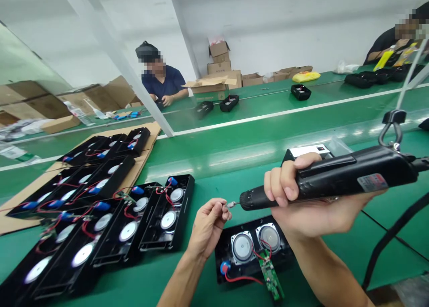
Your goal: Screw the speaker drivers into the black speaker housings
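My right hand [301, 199] is wrapped round a black electric screwdriver [351, 170], held nearly level with its bit pointing left. At the bit's tip, my left hand [212, 217] pinches something small and silvery, too small to name. Below both hands lies an open black speaker housing [221, 253] with two round speakers [242, 247], a blue part [225, 267] with red wires, and a green circuit board [271, 278] hanging over its lower edge. My right wrist hides the housing's right end.
Several open black housings with speakers [167, 220] stand at the left, some on a cardboard sheet [147, 157]. A white-topped box [308, 151] sits behind my right hand. Across the green bench, a person [162, 81] handles a black part; another person is at the far right.
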